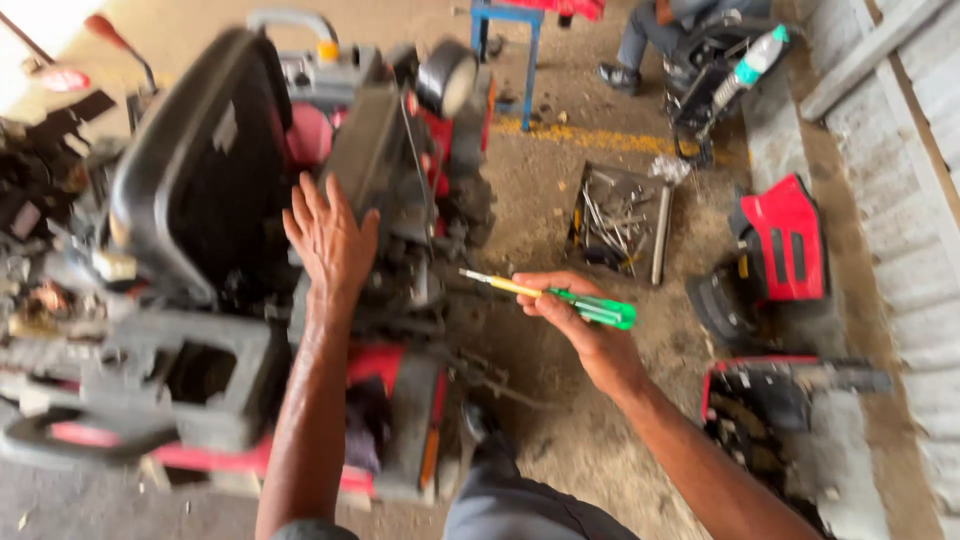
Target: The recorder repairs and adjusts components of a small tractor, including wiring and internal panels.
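My left hand rests flat, fingers spread, on the dark body of a red and black machine that lies partly stripped on the floor. My right hand is to its right and grips a screwdriver with a green handle and yellow shaft. The shaft's tip points left toward the machine's side. The picture is blurred by motion.
A metal tray of tools lies on the dirt floor beyond my right hand. Red and black cover parts and another stripped part lie at the right by a concrete wall. A person's leg, a blue stand and a plastic bottle are at the back.
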